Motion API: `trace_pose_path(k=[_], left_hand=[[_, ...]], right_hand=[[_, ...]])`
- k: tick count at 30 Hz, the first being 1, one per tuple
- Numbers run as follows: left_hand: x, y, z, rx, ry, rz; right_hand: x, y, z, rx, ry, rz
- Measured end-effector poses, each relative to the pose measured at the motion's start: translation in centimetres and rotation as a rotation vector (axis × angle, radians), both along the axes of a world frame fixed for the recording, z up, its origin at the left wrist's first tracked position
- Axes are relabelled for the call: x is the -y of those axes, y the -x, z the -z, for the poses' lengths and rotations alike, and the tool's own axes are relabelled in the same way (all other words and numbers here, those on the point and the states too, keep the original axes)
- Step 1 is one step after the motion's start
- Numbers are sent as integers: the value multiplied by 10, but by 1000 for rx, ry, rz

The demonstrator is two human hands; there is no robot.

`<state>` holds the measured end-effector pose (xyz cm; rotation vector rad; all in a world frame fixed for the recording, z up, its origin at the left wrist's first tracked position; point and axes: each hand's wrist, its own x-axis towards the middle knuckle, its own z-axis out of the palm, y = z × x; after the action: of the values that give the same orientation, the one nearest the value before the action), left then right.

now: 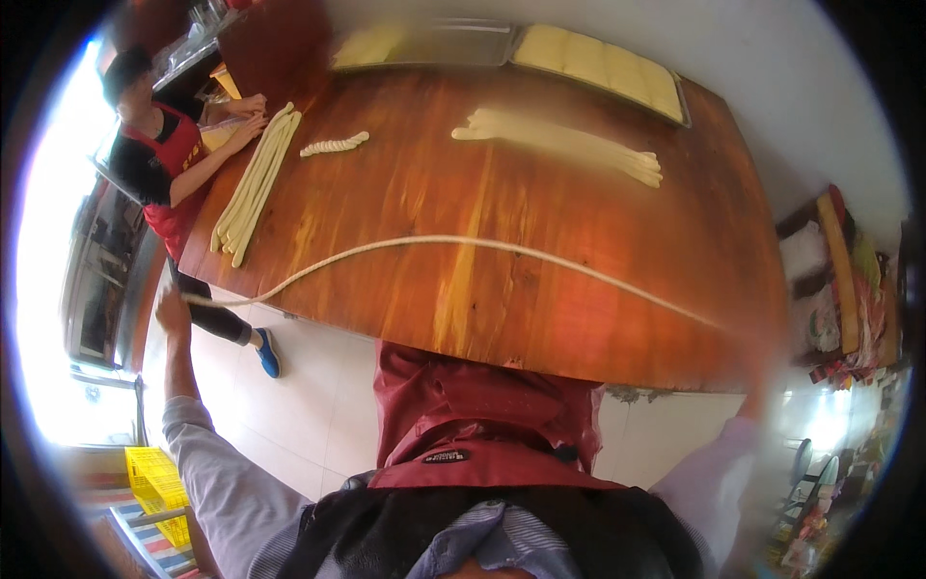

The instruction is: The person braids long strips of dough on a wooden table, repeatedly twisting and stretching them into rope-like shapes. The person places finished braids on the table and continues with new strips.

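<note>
A long, thin dough rope [448, 239] arcs across the wooden table. Its left end hangs beyond the table edge, where my left hand [173, 311] is closed around it. The rope's right stretch runs down toward my right hand [756, 369], at the table's right side. A blur smears that hand, hiding its fingers and the rope's far end. Farther back on the wood lies a bundle of dough strands [557, 141], its middle blurred. A short twisted dough piece [334, 144] lies to the left, beside another bundle of long dough strands [255, 187].
A co-worker in a red apron [177, 145] stands at the left end of the wooden table [405, 304], hands near the strands. Along the back are a tray of dough [600, 65] and a second tray [448, 47]. A yellow crate [155, 492] and shelving [839, 289] flank me.
</note>
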<state>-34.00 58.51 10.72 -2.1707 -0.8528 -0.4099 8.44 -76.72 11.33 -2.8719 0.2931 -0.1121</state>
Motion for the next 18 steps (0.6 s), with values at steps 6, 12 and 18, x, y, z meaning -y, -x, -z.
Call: trace_pose_path(k=[6,12,18], left_hand=[[270,-187,-84,572,431,889],[365,-207,15,-97,539,1289],[372,-168,44,-315,447,1192]], right_hand=[[103,76,-101,190,28,327],[23,-54,-188,553,-176,259],[-233,-102,-281,757,-730,-128]])
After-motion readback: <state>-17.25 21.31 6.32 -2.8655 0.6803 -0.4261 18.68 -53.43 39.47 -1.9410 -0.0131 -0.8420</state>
